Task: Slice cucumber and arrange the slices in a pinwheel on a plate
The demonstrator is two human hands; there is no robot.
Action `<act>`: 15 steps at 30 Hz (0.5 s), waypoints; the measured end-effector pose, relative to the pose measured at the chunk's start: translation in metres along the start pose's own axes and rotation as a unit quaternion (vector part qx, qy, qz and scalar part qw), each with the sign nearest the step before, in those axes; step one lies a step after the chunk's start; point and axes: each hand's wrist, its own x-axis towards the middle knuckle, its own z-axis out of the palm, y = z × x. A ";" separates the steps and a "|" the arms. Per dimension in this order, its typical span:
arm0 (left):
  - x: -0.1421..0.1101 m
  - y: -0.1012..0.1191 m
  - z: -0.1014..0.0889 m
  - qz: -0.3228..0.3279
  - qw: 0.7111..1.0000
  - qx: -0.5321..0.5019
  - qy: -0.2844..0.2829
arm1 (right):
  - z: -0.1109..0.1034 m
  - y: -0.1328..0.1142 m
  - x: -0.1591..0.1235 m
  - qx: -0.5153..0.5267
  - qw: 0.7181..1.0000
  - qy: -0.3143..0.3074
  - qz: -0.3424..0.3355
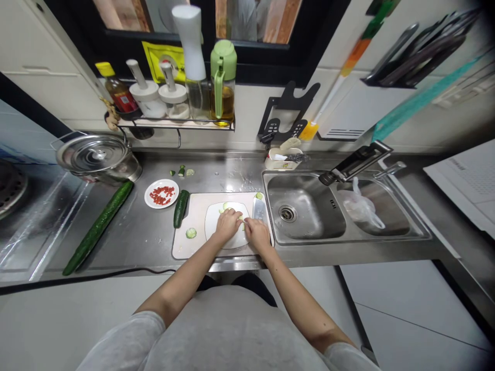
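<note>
Left hand (229, 222) and right hand (258, 235), grips indiscernible, partly hid cucumber slices (226, 205) on a plate (211, 219) near the board's (196, 247) back edge.

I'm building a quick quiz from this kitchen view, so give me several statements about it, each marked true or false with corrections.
1. The left hand is over the square white plate on the cutting board. True.
2. The long cucumber lies in the sink. False: the long cucumber lies on the steel counter.
3. A plastic bag is in the right-hand sink basin. True.
4. The round plate holds green slices. False: the round plate holds red pieces.
5. The metal pot has no lid on it. False: its lid is on.
</note>
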 end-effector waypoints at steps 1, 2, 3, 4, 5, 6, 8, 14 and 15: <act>0.000 0.000 0.000 0.001 1.000 0.000 0.001 | 0.001 0.001 -0.003 -0.008 1.000 0.001 -0.012; 0.000 -0.001 0.000 0.002 1.000 -0.002 0.001 | 0.002 0.001 -0.005 -0.015 1.000 0.000 -0.020; -0.001 -0.001 0.001 0.004 1.000 -0.002 0.001 | 0.003 0.001 -0.007 -0.021 0.999 -0.003 -0.025; -0.001 -0.001 0.001 0.006 1.000 -0.001 0.001 | 0.004 0.001 -0.008 -0.024 0.999 -0.005 -0.027; -0.001 -0.002 0.001 0.006 1.000 0.002 0.000 | 0.004 0.001 -0.009 -0.025 0.999 -0.008 -0.027; -0.001 -0.002 0.000 0.006 1.000 0.006 -0.001 | 0.004 0.000 -0.009 -0.026 0.999 -0.010 -0.025; -0.001 -0.002 0.000 0.002 1.000 0.015 -0.003 | 0.003 -0.001 -0.007 -0.026 0.999 -0.016 -0.020; -0.002 -0.003 0.000 -0.002 1.000 0.030 -0.001 | 0.003 -0.003 -0.004 -0.026 0.999 -0.017 -0.018; -0.002 -0.002 0.000 0.000 0.999 0.036 0.000 | 0.003 -0.003 -0.004 -0.025 0.999 -0.017 -0.018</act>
